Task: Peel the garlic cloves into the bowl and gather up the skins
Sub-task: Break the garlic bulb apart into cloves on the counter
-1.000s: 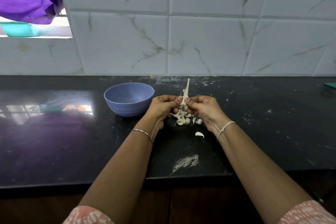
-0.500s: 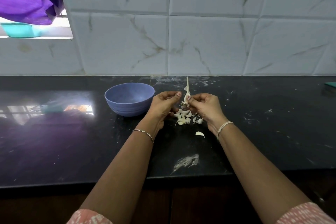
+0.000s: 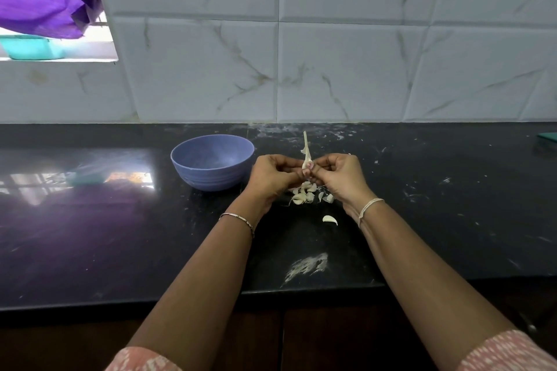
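1. Above the middle of the worktop [image 3: 120, 235], roughly halfway between its back and front edges, both hands are held together, raised off the surface.
2. The left hand [image 3: 271, 175] and the right hand [image 3: 340, 175] are each found with fingers curled. A garlic stalk [image 3: 306, 153] is pinched between the fingertips of both, its dry stem rising upright above them. Whether a clove is attached at its base cannot be told, as that part is hidden by the fingers.
3. A heap of cloves [image 3: 304, 194] is noted on the worktop directly beneath the hands. A single clove [image 3: 330, 219] lies apart from it, nearer the front edge.
4. The bowl [image 3: 211, 178] stands upright toward the back edge, just beside the left hand. No clove is seen in the visible part of its interior.
5. The step in hand is judged to be the stripping of the stalk from the broken bulb. Peeling proper appears barely begun, and the gathering of skins is not yet started.
6. For the next move, the stalk should be set down in one spot for later gathering. One clove should then be taken from the heap with a fine pinch and its skin lifted at the tip.
7. A white smear [image 3: 307, 265] is recorded near the front edge.
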